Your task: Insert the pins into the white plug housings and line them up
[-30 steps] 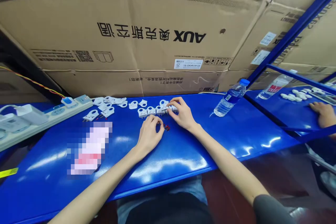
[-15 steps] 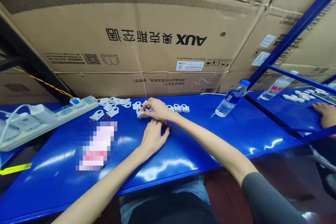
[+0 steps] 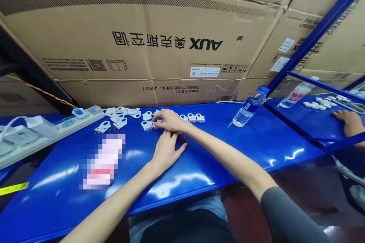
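Observation:
My right hand (image 3: 170,120) reaches across above my left hand. Its thumb and index finger curve apart just beside a white plug with a ring-shaped handle (image 3: 147,125), which stands on the blue table (image 3: 137,197). Another white piece shows partly under those fingers. My left hand (image 3: 165,150) lies palm down with its thumb spread, and its fingertips are hidden beneath the right hand. A small dark red item (image 3: 184,139) sits by the left thumb; its kind is unclear. More white ring-handled plugs (image 3: 192,117) stand in a row right of the right hand.
Loose plugs (image 3: 119,122) lie at the left near a white power strip (image 3: 68,123) and a blurred pink sheet (image 3: 104,163). A water bottle (image 3: 251,107) stands at right, beside a blue metal frame (image 3: 302,49). Cardboard (image 3: 159,11) backs the table. Another person's hand (image 3: 350,121) rests far right.
The white plug at my right fingertips has come free of them and now stands just to their left. My left hand stays nearly in place. The whole view has shifted slightly.

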Motion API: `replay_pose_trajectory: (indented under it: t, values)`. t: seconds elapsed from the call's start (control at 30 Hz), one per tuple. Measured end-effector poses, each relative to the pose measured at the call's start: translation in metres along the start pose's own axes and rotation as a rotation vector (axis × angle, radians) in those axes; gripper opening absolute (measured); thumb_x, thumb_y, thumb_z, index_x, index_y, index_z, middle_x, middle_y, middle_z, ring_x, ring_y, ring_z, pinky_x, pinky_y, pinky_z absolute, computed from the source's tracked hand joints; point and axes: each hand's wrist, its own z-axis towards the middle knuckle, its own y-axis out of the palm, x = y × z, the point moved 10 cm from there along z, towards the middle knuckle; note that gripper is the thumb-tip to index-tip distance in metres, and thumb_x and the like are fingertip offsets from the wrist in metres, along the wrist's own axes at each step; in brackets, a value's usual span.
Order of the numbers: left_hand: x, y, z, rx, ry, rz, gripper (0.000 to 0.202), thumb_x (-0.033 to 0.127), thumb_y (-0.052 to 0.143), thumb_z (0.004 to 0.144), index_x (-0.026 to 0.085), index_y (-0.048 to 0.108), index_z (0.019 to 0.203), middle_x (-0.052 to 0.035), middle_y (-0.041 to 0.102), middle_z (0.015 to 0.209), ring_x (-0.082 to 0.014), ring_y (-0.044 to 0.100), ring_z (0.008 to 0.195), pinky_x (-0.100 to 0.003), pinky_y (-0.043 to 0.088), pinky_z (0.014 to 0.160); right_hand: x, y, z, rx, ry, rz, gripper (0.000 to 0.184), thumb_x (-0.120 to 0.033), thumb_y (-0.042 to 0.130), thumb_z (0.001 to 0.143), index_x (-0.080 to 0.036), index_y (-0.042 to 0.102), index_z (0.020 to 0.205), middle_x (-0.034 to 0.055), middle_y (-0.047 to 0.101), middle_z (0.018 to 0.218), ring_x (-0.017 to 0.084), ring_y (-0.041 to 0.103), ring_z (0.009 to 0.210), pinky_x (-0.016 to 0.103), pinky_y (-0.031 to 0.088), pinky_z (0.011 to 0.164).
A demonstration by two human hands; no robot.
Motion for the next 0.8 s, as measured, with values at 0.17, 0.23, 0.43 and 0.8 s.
replay_pose_trajectory:
  t: [0.17, 0.23, 0.43, 0.8]
  values:
    - [0.014, 0.001, 0.002, -0.056, 0.087, 0.025, 0.023, 0.032, 0.065, 0.096, 0.024, 0.071, 0.117, -0.0111, 0.068, 0.123, -0.0329, 0.06, 0.117, -0.049, 0.054, 0.093, 0.003, -0.038, -0.051, 0.177, 0.011, 0.023, 0.015, -0.023, 0.07, 0.094, -0.023, 0.078, 0.107, 0.0045, 0.073, 0.106, 0.02, 0.068, 0.098, 0.034, 0.054, 0.088]
    - [0.019, 0.003, 0.002, -0.101, 0.114, 0.037, 0.02, 0.029, 0.06, 0.1, 0.025, 0.072, 0.115, -0.0079, 0.071, 0.119, -0.0301, 0.061, 0.113, -0.048, 0.053, 0.093, 0.012, -0.051, -0.079, 0.258, 0.042, 0.021, 0.015, -0.023, 0.068, 0.096, -0.022, 0.077, 0.108, 0.0054, 0.071, 0.106, 0.02, 0.067, 0.098, 0.036, 0.054, 0.091]
    - [0.02, 0.005, 0.002, -0.15, 0.118, 0.035, 0.022, 0.029, 0.053, 0.104, 0.021, 0.071, 0.112, -0.007, 0.073, 0.114, -0.0242, 0.063, 0.105, -0.041, 0.052, 0.088, 0.041, -0.086, -0.154, 0.542, 0.077, -0.121, 0.023, -0.02, 0.051, 0.101, -0.022, 0.074, 0.105, 0.008, 0.07, 0.102, 0.023, 0.067, 0.1, 0.038, 0.055, 0.091]
    - [0.011, -0.001, 0.0, -0.132, 0.082, 0.009, 0.017, 0.026, 0.053, 0.101, 0.02, 0.066, 0.109, -0.007, 0.073, 0.106, -0.0254, 0.065, 0.102, -0.04, 0.052, 0.089, 0.036, -0.062, -0.163, 0.355, 0.178, -0.244, 0.025, -0.019, 0.05, 0.101, -0.022, 0.07, 0.115, 0.0089, 0.071, 0.115, 0.023, 0.067, 0.107, 0.036, 0.055, 0.094]
